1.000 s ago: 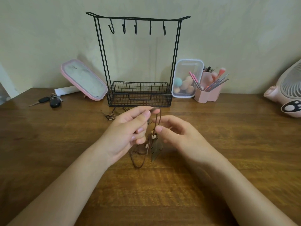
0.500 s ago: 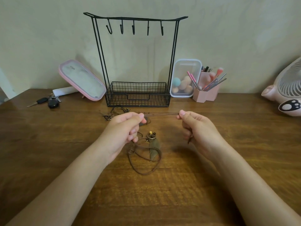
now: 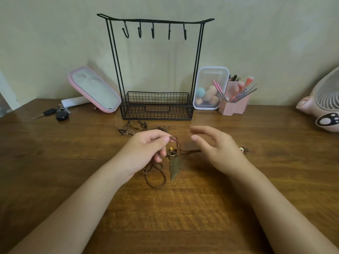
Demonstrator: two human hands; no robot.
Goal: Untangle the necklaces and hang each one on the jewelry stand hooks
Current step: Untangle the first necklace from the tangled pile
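Observation:
A brown cord necklace with a brass leaf pendant lies on the wooden table between my hands, its cord looped under my left hand. My left hand pinches the cord near the beads. My right hand hovers just right of it with relaxed fingers, holding nothing. A bead end of a cord lies past my right hand. Another tangled necklace lies in front of the black wire jewelry stand, whose hooks are bare.
A pink-framed mirror leans at the back left, with car keys beside it. A clear box of sponges and a pink brush holder stand right of the stand. A pink fan sits at the far right.
My right hand let go of the cord it held taut and opened. My left hand moved lower toward the pendant, and the cord slackened onto the table.

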